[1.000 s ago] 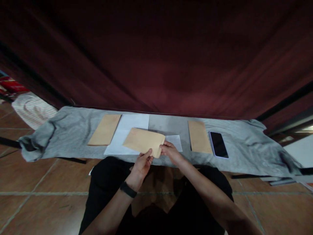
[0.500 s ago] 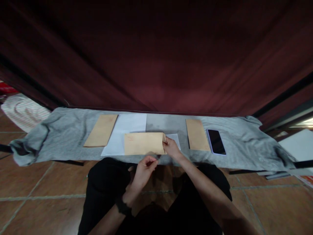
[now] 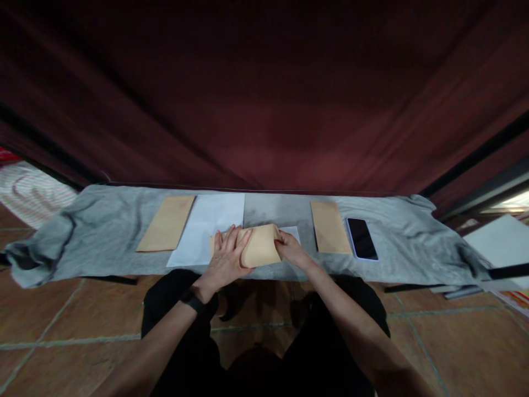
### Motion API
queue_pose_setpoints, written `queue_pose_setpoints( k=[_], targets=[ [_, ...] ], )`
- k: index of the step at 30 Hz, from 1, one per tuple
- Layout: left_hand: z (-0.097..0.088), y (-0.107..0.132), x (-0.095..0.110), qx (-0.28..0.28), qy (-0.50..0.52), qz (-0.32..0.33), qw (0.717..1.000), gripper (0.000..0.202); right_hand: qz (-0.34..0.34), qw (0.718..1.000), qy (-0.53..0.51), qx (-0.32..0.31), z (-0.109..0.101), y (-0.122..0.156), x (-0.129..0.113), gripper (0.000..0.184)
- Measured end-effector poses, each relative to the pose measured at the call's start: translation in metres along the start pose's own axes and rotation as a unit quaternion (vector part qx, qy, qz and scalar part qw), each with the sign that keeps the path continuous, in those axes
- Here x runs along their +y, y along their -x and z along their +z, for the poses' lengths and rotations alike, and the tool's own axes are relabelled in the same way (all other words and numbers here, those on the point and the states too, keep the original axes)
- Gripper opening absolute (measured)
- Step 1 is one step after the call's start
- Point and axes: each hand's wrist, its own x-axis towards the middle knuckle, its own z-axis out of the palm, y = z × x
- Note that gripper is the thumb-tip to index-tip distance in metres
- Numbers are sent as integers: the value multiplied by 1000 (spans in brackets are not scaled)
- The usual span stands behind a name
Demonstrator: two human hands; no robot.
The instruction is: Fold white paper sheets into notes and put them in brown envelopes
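Note:
A tan paper envelope (image 3: 260,247) lies across white paper on the grey cloth, its mouth facing right and bulging. My left hand (image 3: 225,256) is spread over the envelope's left part, pressing on it with fingers apart and a dark band at the wrist. At the right end, my right hand (image 3: 290,249) is closed at the mouth; its fingertips are hidden inside the opening. White paper (image 3: 215,212) shows behind and to the left of the envelope, and a white corner (image 3: 294,234) sticks out by my right hand.
Another tan envelope (image 3: 167,223) lies on the left, and one more (image 3: 330,227) on the right beside a phone (image 3: 362,239). Grey cloth (image 3: 109,231) covers the narrow bench. A dark red curtain (image 3: 264,121) hangs directly behind it. My knees are under the front edge.
My left hand has moved up and left from below the envelope and now lies spread on it. The envelope bulges more at its middle. My right hand stays at its mouth.

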Motion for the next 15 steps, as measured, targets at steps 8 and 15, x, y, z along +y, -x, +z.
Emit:
queue_pose_setpoints(
  k=[8, 15],
  targets=[
    [11, 3, 4, 37, 18, -59, 997, 112, -137, 961, 122, 205, -25, 13, -31, 24],
    [5, 0, 12, 3, 28, 18, 999, 105, 16, 985, 48, -163, -38, 23, -30, 14]
  ],
)
